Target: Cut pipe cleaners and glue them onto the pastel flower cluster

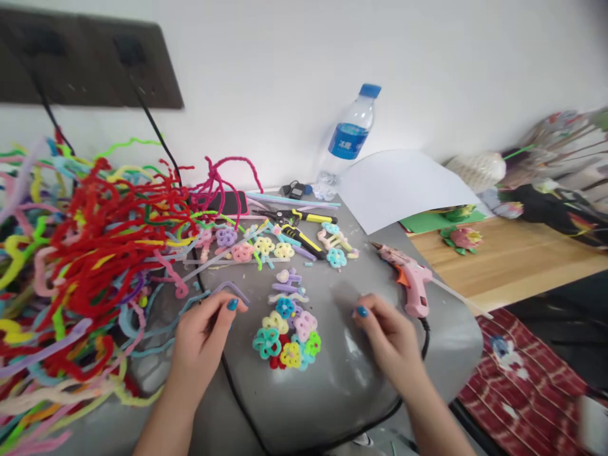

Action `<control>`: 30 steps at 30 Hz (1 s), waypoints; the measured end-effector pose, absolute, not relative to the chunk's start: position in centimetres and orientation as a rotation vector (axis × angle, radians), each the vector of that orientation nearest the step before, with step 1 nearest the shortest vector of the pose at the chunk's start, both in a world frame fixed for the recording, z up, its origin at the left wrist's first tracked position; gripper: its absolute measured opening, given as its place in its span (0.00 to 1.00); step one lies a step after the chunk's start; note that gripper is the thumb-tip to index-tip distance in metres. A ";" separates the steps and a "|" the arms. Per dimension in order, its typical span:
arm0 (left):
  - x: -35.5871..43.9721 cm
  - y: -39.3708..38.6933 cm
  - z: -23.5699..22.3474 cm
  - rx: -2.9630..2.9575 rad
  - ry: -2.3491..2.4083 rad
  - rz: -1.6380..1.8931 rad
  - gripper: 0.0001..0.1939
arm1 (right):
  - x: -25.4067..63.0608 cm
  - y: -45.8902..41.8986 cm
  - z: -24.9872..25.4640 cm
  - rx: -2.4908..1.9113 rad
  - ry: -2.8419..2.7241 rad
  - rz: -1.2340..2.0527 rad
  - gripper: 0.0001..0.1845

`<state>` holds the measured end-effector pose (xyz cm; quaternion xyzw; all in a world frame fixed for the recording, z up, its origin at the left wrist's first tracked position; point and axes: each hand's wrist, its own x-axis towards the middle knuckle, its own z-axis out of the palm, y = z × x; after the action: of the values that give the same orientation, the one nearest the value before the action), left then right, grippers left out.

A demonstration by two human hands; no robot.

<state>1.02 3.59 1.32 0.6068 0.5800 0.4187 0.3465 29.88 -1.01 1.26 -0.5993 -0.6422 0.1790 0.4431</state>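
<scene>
My left hand [209, 326] is closed, thumb pressed to the index finger, left of a cluster of fuzzy pipe-cleaner flowers [291, 355]. A bent lilac pipe cleaner [232, 288] shows just behind its fingertips; whether they grip it I cannot make out. To the cluster's right, my right hand [387, 326] is also closed, with nothing showing between its curled fingers. Blue, cream, pink, green and yellow flowers make up the cluster, which lies on the grey table [342, 380]. Touching its top is a stack of small lilac and white pieces [289, 288].
A heap of loose pipe cleaners [109, 253] covers the left. Behind lie yellow-handled pliers [304, 240], more flowers [263, 247] and a phone [232, 202]. A water bottle [349, 139], white paper [399, 183] and a pink glue gun [413, 282] stand or lie rightward. A black cord [237, 392] crosses the table.
</scene>
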 end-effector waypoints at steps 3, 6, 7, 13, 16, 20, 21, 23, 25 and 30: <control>0.6 3.7 0.9 1.627 1.463 1.092 0.18 | 28.2 -0.6 -0.2 -1.513 -1.527 0.524 0.19; 0.4 3.7 0.6 1.670 1.441 1.061 0.18 | 27.3 0.3 -0.6 -1.481 -1.525 0.536 0.13; 0.4 3.7 0.5 1.663 1.454 1.066 0.18 | 27.2 0.7 -0.6 -1.465 -1.530 0.523 0.10; 0.7 3.8 0.5 1.643 1.468 1.096 0.21 | 27.0 2.4 -0.3 -1.404 -1.617 0.396 0.09; 0.7 3.9 0.5 1.650 1.460 1.088 0.21 | 27.1 2.9 0.1 -1.414 -1.795 0.288 0.11; 0.6 3.8 0.2 1.638 1.459 1.089 0.22 | 27.3 4.0 0.8 -1.456 -2.002 0.171 0.11; 0.5 3.8 0.1 1.635 1.462 1.095 0.22 | 27.3 4.3 1.1 -1.450 -2.028 0.162 0.10; 0.5 3.8 0.0 1.631 1.473 1.114 0.23 | 27.5 4.9 1.8 -1.420 -2.073 0.158 0.10; 0.5 3.9 0.0 1.633 1.477 1.123 0.23 | 28.0 5.5 2.7 -1.395 -2.108 0.151 0.09; 0.7 3.8 0.1 1.629 1.462 1.119 0.22 | 30.9 5.9 5.3 -1.450 -1.935 0.083 0.08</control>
<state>0.69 3.84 0.12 0.6243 0.5603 0.4290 0.3351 30.91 5.90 5.25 -0.5607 -0.7481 0.0319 0.3534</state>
